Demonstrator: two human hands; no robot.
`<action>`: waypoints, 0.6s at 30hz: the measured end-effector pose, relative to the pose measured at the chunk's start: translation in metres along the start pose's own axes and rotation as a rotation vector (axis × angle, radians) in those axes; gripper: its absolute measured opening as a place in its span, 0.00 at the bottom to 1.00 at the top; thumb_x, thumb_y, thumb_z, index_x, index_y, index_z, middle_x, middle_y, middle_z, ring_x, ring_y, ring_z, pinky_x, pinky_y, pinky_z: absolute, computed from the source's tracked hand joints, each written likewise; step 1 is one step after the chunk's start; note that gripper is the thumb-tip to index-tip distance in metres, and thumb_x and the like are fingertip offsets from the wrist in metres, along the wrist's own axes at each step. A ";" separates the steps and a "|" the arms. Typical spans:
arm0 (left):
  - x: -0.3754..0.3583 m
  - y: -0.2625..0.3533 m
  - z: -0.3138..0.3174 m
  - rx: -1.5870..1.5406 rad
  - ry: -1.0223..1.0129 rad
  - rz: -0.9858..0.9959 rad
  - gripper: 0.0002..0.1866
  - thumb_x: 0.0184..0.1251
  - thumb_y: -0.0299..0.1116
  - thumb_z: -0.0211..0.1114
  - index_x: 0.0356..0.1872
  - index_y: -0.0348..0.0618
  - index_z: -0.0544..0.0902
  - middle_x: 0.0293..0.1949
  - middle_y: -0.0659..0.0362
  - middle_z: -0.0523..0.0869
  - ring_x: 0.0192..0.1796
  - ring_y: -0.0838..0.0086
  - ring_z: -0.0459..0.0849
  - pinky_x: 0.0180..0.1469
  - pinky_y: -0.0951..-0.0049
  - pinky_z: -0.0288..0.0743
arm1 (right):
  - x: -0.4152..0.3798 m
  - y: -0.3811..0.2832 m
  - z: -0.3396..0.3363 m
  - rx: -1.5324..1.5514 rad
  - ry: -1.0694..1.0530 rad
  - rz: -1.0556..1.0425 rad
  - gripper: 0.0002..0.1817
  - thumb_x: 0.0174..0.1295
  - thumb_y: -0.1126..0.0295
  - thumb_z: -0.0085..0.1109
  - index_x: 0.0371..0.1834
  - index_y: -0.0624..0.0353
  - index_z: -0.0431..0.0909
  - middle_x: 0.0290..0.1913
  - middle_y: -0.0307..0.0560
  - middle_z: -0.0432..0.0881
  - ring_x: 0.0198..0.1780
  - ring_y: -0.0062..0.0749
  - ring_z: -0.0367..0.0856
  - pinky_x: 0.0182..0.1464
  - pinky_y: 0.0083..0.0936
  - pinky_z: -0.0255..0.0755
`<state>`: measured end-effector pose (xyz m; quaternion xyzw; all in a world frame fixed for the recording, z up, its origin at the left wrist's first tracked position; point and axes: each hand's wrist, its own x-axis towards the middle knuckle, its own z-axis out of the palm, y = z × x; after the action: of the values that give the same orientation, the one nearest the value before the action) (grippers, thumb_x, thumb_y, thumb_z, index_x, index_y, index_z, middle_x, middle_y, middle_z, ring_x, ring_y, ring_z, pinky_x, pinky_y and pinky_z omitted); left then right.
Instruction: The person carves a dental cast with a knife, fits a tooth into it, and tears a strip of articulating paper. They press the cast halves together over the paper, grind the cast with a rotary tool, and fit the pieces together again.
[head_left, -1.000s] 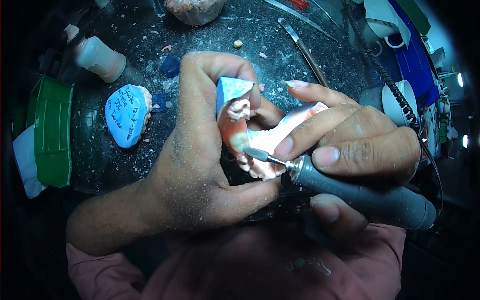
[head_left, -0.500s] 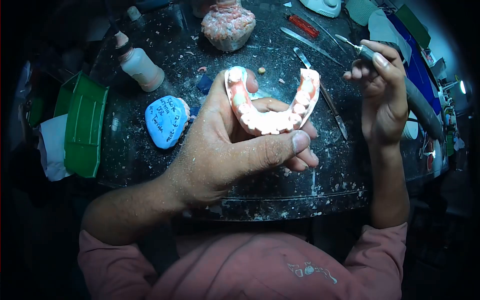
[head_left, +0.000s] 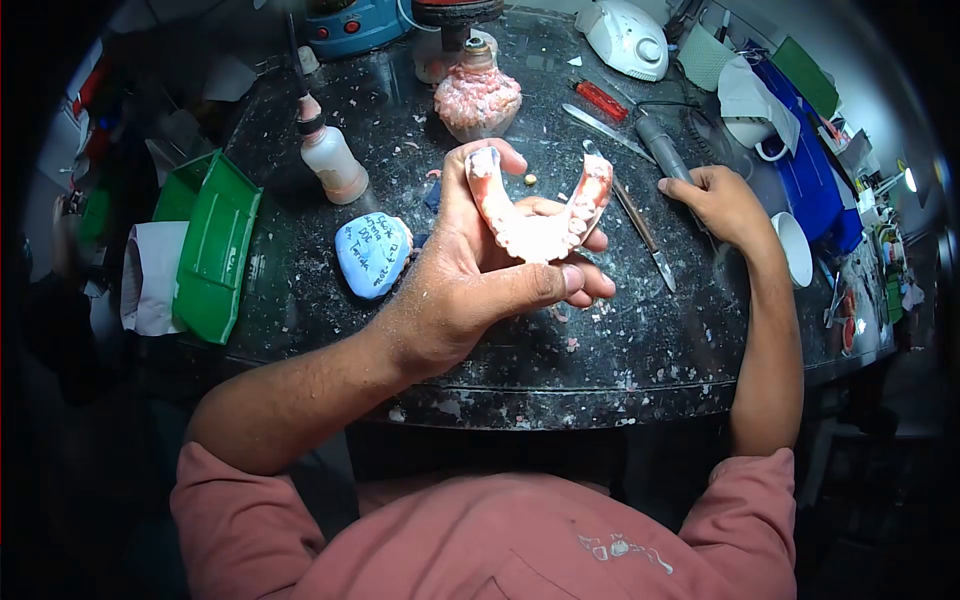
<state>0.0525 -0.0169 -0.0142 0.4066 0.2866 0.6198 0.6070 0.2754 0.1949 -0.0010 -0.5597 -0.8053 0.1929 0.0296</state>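
A U-shaped denture [head_left: 490, 200] with pink gum and pale teeth is held over the table by my left hand [head_left: 455, 275]. My thumb presses along its front curve, and the other fingers support it from behind; strong light washes out the front teeth. On the right, my right hand [head_left: 722, 205] has its thumb and fingers around a grey rotary handpiece [head_left: 660, 145], which lies low at the tabletop with its tip pointing away from me. Left of the denture rests a blue-based dental model [head_left: 368, 255] with handwriting on it.
A white squeeze bottle [head_left: 330, 160] and green bin [head_left: 218, 250] stand at left. Behind the denture sits a pink-crusted pot [head_left: 478, 105]. A slim knife [head_left: 648, 230], red tool [head_left: 602, 100] and white bowl [head_left: 792, 250] lie to the right. Scraps dot the dark table [head_left: 480, 385].
My right hand has lowered the handpiece from beside the denture to the tabletop and turned palm down. The denture stays in my left hand, tilted differently. The view has shifted, showing more of the table's back.
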 end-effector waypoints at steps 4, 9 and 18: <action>0.001 0.005 0.002 0.029 -0.004 -0.014 0.43 0.50 0.17 0.61 0.65 0.54 0.46 0.50 0.43 0.77 0.49 0.55 0.85 0.52 0.58 0.80 | -0.003 -0.001 0.003 -0.006 0.042 -0.017 0.31 0.53 0.39 0.64 0.22 0.63 0.79 0.17 0.43 0.75 0.22 0.30 0.76 0.30 0.31 0.68; 0.003 0.003 0.000 0.194 -0.068 0.022 0.50 0.41 0.17 0.56 0.72 0.51 0.46 0.43 0.48 0.80 0.39 0.64 0.84 0.44 0.65 0.79 | -0.026 -0.028 -0.001 0.243 0.544 -0.339 0.26 0.61 0.45 0.63 0.22 0.58 0.76 0.16 0.36 0.71 0.21 0.19 0.70 0.24 0.22 0.61; 0.002 -0.017 0.004 0.397 -0.161 -0.017 0.56 0.57 0.24 0.61 0.75 0.42 0.26 0.65 0.46 0.65 0.49 0.72 0.78 0.44 0.76 0.77 | -0.082 -0.073 0.039 0.851 -0.133 -0.891 0.15 0.65 0.67 0.63 0.52 0.61 0.81 0.37 0.41 0.85 0.37 0.16 0.79 0.42 0.18 0.74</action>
<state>0.0650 -0.0136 -0.0267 0.5639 0.3574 0.5116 0.5410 0.2304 0.0874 0.0022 -0.0959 -0.8142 0.5007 0.2777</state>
